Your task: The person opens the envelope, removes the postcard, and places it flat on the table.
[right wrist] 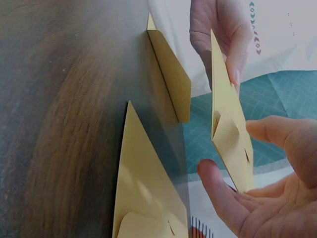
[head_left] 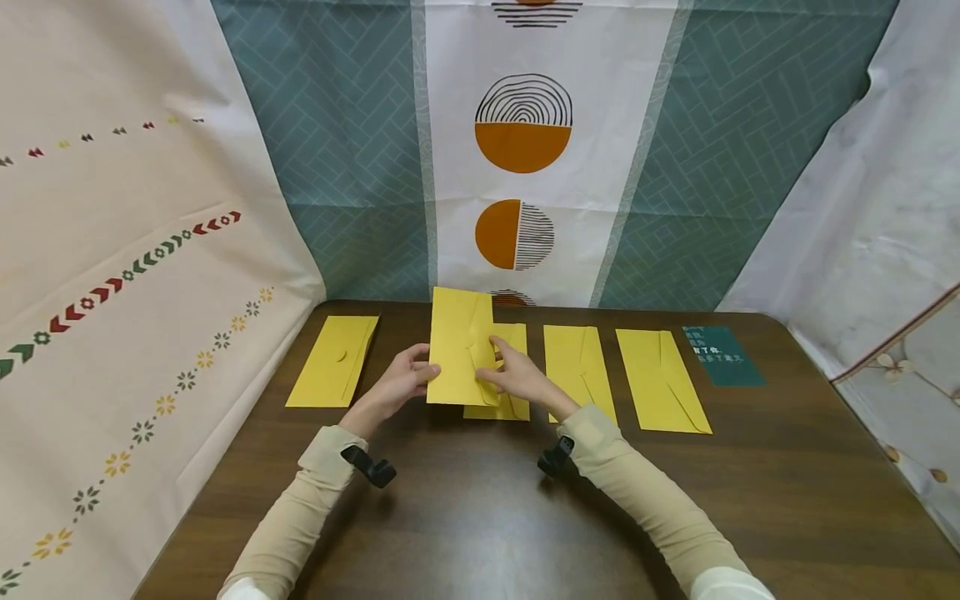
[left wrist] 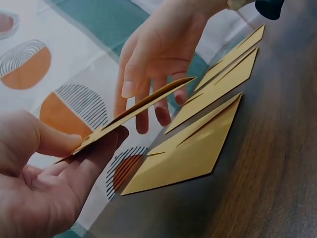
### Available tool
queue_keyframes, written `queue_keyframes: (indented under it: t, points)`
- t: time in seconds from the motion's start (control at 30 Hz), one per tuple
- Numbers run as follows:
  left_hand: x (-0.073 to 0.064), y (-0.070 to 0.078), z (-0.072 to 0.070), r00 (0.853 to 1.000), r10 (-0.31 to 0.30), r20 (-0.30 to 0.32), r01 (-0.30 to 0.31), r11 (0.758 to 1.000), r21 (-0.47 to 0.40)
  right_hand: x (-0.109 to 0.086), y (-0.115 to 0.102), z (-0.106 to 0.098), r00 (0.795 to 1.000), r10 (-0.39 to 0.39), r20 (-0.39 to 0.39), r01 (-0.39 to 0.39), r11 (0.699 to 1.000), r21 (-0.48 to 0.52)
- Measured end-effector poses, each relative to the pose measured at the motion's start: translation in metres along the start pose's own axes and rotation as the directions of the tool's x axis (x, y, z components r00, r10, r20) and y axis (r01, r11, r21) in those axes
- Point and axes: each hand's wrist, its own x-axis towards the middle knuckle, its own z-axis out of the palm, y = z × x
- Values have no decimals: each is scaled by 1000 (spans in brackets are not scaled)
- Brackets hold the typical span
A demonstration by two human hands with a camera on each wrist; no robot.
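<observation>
My left hand (head_left: pixel 405 379) pinches the left edge of a yellow envelope (head_left: pixel 453 350) between thumb and fingers. The envelope is raised above the table, with its flap side showing in the head view. At its right edge, by the flap, is my right hand (head_left: pixel 525 379). In the right wrist view the thumb (right wrist: pixel 270 130) of that hand meets the edge, while its fingers spread loosely around the other side. Behind and below, a second yellow envelope (head_left: pixel 513 410) lies partly hidden by the raised one and my right hand.
Another yellow envelope (head_left: pixel 330 367) lies at the table's left. Two more, a nearer envelope (head_left: pixel 576 358) and a farther envelope (head_left: pixel 660 379), lie to the right. A dark green card (head_left: pixel 723 354) with pale writing sits beyond them on the brown table (head_left: pixel 472 517). Patterned cloth hangs behind.
</observation>
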Motion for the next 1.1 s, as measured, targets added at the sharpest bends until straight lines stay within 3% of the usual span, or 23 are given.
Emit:
queue_keyframes:
  t: [0.2, 0.5, 0.77, 1.1]
  points:
    - [1, -2, 5, 999, 4, 53, -4, 1000, -1, 0, 3, -1, 994, 35, -102, -38, 999, -30]
    - [2, -9, 15, 990, 9, 138, -5, 1000, -26, -11, 5, -3, 981, 80, -178, -92, 994, -55]
    - [5, -12, 18, 983, 23, 184, -12, 998, -60, -22, 6, -11, 981, 56, -184, -63, 998, -32]
    - [5, -10, 24, 966, 15, 258, -2, 999, -51, -29, 5, -11, 977, 85, -196, -102, 992, -76]
